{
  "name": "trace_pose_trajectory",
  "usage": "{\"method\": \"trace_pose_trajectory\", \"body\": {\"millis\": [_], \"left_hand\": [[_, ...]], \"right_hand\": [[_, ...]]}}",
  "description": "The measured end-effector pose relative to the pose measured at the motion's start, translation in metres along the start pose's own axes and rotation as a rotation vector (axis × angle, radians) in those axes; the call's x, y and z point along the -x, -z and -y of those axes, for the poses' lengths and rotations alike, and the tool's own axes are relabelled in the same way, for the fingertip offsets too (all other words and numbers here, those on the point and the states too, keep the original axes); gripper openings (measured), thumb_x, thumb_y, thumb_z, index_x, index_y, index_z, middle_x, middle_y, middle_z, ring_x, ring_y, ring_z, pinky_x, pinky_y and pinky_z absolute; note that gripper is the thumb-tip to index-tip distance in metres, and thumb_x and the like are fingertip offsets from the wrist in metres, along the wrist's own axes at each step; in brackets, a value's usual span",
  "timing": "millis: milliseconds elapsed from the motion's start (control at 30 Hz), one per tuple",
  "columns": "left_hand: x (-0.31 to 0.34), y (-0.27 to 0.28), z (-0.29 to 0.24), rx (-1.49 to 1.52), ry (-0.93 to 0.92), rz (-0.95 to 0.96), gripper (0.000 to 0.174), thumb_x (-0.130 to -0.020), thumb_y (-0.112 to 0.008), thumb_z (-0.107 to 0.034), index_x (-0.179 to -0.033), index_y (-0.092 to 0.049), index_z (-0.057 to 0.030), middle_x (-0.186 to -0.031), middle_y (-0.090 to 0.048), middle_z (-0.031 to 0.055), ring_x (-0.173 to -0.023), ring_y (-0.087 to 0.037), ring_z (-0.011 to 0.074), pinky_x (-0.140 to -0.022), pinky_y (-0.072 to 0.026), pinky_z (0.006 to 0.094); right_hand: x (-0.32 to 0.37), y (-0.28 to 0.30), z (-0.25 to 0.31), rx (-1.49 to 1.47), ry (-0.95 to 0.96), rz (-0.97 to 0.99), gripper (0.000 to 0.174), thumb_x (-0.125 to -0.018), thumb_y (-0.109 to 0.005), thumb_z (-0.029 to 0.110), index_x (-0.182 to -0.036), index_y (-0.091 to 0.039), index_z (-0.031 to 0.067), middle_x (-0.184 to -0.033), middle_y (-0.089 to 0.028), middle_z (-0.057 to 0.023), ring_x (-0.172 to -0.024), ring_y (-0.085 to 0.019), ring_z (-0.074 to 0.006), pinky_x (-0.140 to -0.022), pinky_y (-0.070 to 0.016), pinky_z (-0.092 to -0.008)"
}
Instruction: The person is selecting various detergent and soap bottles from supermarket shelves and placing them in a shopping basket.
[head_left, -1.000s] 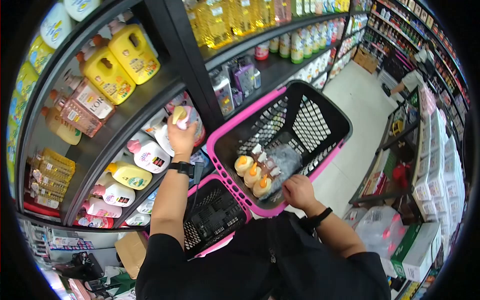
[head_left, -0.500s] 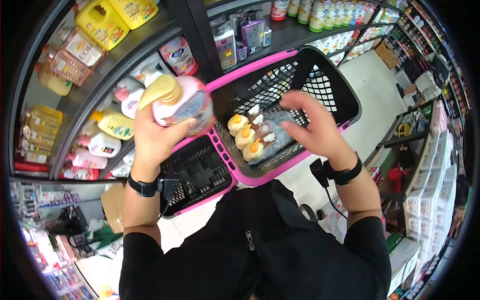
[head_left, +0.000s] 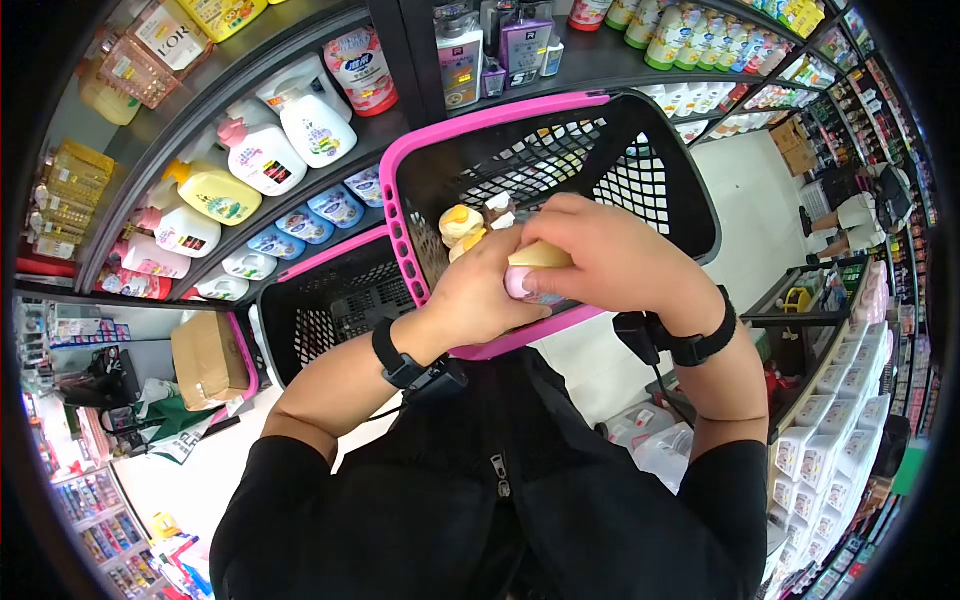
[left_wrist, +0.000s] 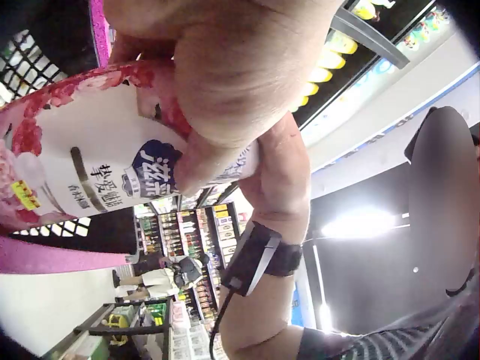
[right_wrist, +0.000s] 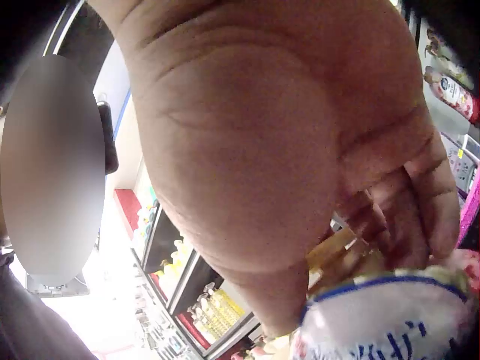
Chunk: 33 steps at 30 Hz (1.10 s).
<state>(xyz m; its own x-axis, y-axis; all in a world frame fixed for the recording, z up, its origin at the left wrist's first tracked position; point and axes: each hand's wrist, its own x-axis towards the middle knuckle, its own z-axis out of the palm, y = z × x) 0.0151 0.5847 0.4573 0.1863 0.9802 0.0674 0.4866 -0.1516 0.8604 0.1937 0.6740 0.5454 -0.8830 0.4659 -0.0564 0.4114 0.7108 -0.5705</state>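
A pink, flower-printed pump bottle (left_wrist: 82,146) is between both hands over the near side of the shopping basket (head_left: 560,100). My left hand (head_left: 485,285) grips its body; in the left wrist view, the thumb lies across the label near the shoulder. My right hand (head_left: 610,255) curls over the top, around the yellowish pump head (head_left: 545,256). In the right wrist view, its fingers surround the pump above the bottle's pale shoulder (right_wrist: 382,319). Bottles with cream-coloured, orange-tipped tops (head_left: 459,224) stand in the basket, partly hidden behind my hands.
A second pink-rimmed black basket (head_left: 345,290) adjoins the first on the left. Shelves on the left hold white pump bottles (head_left: 313,128), a yellow bottle (head_left: 215,192) and a rose-printed refill pouch (head_left: 360,72). A person (head_left: 855,215) stands in the far aisle.
The left hand took the pump bottle off the shelf and carried it right, over the basket. The right hand left the basket's rim and came onto the bottle's pump.
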Motion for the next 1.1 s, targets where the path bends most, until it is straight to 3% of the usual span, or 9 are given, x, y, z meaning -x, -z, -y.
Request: {"method": "trace_pose_trajectory", "body": {"millis": [100, 200, 300, 400, 533, 667, 767, 967, 1100], "left_hand": [[-0.001, -0.015, 0.011, -0.026, -0.043, -0.066, 0.072, -0.068, -0.084, -0.022, -0.130, -0.053, -0.0048, -0.121, -0.062, 0.0188, -0.111, -0.063, 0.0376, -0.094, -0.0521, 0.0441], [-0.003, -0.025, 0.016, 0.014, 0.111, -0.021, 0.072, -0.068, -0.084, -0.022, -0.130, -0.052, -0.0041, -0.122, -0.061, 0.0194, -0.112, -0.062, 0.0374, -0.095, -0.0518, 0.0440], [-0.002, -0.037, 0.026, 0.003, 0.111, -0.051, 0.071, -0.069, -0.083, -0.022, -0.130, -0.052, -0.0037, -0.121, -0.061, 0.0195, -0.113, -0.061, 0.0378, -0.096, -0.0507, 0.0438], [-0.004, -0.042, 0.039, -0.043, 0.074, 0.009, 0.068, -0.072, -0.081, -0.022, -0.130, -0.052, -0.0035, -0.121, -0.061, 0.0196, -0.116, -0.060, 0.0386, -0.099, -0.0489, 0.0439], [0.008, -0.027, 0.060, -0.207, 0.029, 0.054, 0.062, -0.075, -0.079, -0.021, -0.129, -0.053, -0.0041, -0.118, -0.062, 0.0179, -0.115, -0.058, 0.0379, -0.099, -0.0474, 0.0463], [0.042, -0.013, 0.087, -0.521, 0.063, -0.238, 0.053, -0.075, -0.077, -0.017, -0.123, -0.060, -0.0032, -0.120, -0.062, 0.0168, -0.121, -0.055, 0.0376, -0.107, -0.0417, 0.0458], [0.052, -0.026, 0.098, -0.622, -0.084, -0.420, 0.033, -0.076, -0.072, -0.014, -0.107, -0.065, -0.0045, -0.112, -0.064, 0.0140, -0.117, -0.057, 0.0332, -0.106, -0.0435, 0.0442], [0.053, -0.027, 0.099, -0.529, -0.089, -0.556, 0.023, -0.075, -0.071, -0.013, -0.095, -0.066, -0.0057, -0.098, -0.065, 0.0108, -0.103, -0.061, 0.0315, -0.100, -0.0461, 0.0431], [0.053, -0.026, 0.103, -0.480, -0.073, -0.540, 0.021, -0.073, -0.071, -0.013, -0.092, -0.066, -0.0060, -0.094, -0.064, 0.0103, -0.099, -0.060, 0.0312, -0.096, -0.0471, 0.0421]], "right_hand": [[0.002, -0.005, -0.012, 0.122, -0.088, 0.089, 0.046, -0.089, -0.069, 0.050, -0.105, -0.067, 0.0073, -0.094, -0.066, -0.0131, -0.089, -0.066, -0.0332, -0.076, -0.0521, -0.0406], [-0.001, -0.016, -0.028, 0.089, -0.087, 0.106, 0.045, -0.089, -0.066, 0.050, -0.096, -0.065, 0.0049, -0.084, -0.067, -0.0179, -0.081, -0.067, -0.0379, -0.072, -0.0518, -0.0480], [-0.004, -0.027, -0.045, 0.171, 0.083, 0.107, 0.045, -0.088, -0.067, 0.049, -0.094, -0.065, 0.0044, -0.078, -0.068, -0.0184, -0.076, -0.068, -0.0383, -0.068, -0.0516, -0.0492], [-0.006, -0.035, -0.058, 0.260, 0.071, 0.194, 0.042, -0.088, -0.067, 0.047, -0.091, -0.064, 0.0047, -0.076, -0.068, -0.0173, -0.075, -0.067, -0.0378, -0.066, -0.0516, -0.0489], [-0.010, -0.056, -0.088, 0.255, 0.194, 0.178, 0.040, -0.086, -0.069, 0.046, -0.091, -0.063, 0.0067, -0.073, -0.066, -0.0159, -0.070, -0.066, -0.0379, -0.064, -0.0510, -0.0489], [-0.016, -0.065, -0.096, 0.267, 0.182, 0.229, 0.037, -0.087, -0.070, 0.044, -0.089, -0.060, 0.0078, -0.075, -0.065, -0.0155, -0.070, -0.064, -0.0380, -0.063, -0.0498, -0.0477], [-0.024, -0.076, -0.106, 0.313, 0.181, 0.302, 0.039, -0.087, -0.070, 0.045, -0.087, -0.060, 0.0075, -0.075, -0.065, -0.0152, -0.070, -0.064, -0.0378, -0.063, -0.0498, -0.0475], [-0.034, -0.099, -0.127, 0.339, 0.223, 0.433, 0.040, -0.087, -0.069, 0.046, -0.091, -0.062, 0.0067, -0.075, -0.065, -0.0163, -0.071, -0.065, -0.0389, -0.065, -0.0514, -0.0492], [-0.039, -0.112, -0.132, 0.374, 0.236, 0.504, 0.039, -0.087, -0.070, 0.043, -0.092, -0.061, 0.0058, -0.078, -0.067, -0.0169, -0.074, -0.066, -0.0389, -0.067, -0.0524, -0.0488]]}}
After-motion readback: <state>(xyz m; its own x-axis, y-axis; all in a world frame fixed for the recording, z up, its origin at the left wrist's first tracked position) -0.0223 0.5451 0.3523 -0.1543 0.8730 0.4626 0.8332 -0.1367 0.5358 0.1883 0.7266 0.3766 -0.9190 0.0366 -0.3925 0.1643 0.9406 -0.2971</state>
